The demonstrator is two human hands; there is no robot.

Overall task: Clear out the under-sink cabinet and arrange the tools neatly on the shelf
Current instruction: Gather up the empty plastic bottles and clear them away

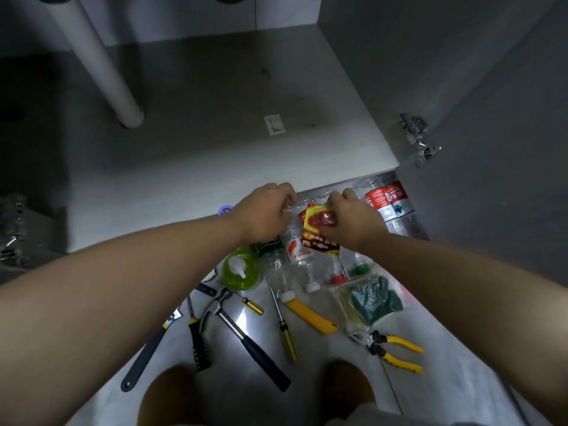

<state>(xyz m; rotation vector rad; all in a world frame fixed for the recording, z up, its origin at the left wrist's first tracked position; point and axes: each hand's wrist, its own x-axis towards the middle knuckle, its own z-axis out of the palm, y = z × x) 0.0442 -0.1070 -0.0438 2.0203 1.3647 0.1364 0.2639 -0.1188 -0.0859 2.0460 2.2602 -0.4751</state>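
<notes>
My left hand (pixel 264 210) grips a clear plastic bottle (pixel 292 241) at the cabinet's front edge. My right hand (pixel 347 219) pinches a red and yellow packet (pixel 319 238) beside it. Several empty bottles lie under both hands, caps toward me, and a red-labelled bottle (pixel 387 201) lies to the right. On the floor in front lie a hammer (pixel 246 333), two yellow-handled screwdrivers (pixel 287 333) (pixel 250 304), a yellow utility knife (pixel 310 315), yellow pliers (pixel 390 348) and a black wrench (pixel 147 355).
The cabinet floor (pixel 215 133) holds a white drain pipe (pixel 104 66) at left and a small white tag (pixel 274 124). A green soap bottle (pixel 241 269) and bagged green scourers (pixel 375 299) lie by the bottles. Door hinge (pixel 415 133) at right. My knees are at the bottom.
</notes>
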